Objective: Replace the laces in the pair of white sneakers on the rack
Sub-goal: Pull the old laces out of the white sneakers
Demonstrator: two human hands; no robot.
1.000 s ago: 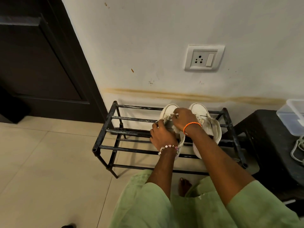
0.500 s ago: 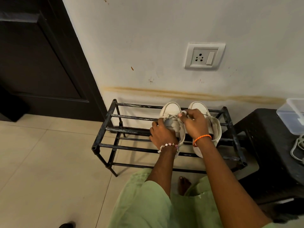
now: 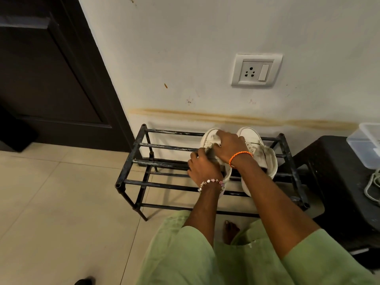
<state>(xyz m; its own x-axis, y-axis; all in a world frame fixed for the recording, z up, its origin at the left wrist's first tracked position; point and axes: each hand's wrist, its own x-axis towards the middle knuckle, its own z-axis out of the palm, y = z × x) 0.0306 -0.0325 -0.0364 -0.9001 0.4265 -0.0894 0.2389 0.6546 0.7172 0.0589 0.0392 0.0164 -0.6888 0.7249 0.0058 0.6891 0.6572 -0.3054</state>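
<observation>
A black metal rack (image 3: 131,159) is set against the far wall, and a pair of white sneakers is laid on its top bars, toes toward the wall. The left sneaker (image 3: 207,138) is largely covered by both hands; only its toe cap and part of its near edge are seen. The right sneaker (image 3: 257,149) lies just beside it on the right, its eyelet row and open collar exposed, with its heel hidden under the right forearm.

The left hand (image 3: 202,165), marked by a beaded bracelet (image 3: 210,183) at the wrist, is placed on the near left side of the left sneaker, its fingers curled over the shoe's upper. The right hand (image 3: 231,145), with an orange thread band (image 3: 239,157) at the wrist, is laid across the far part of the same sneaker, fingers bent down onto the lace area near the toe. Whether a lace is pinched in either hand cannot be told, as the fingertips are hidden and blurred.

A wall socket (image 3: 256,70) is mounted above the shoes, and a brown streak is drawn along the wall just above the rack. A dark door (image 3: 41,68) is seen at the far left. At the right a black stool (image 3: 337,182) is placed near the rack, with a clear plastic box (image 3: 368,140) and a pale cord (image 3: 373,188) on it. Green clothing (image 3: 185,254) and a bare foot (image 3: 230,231) are seen at the near edge.
</observation>
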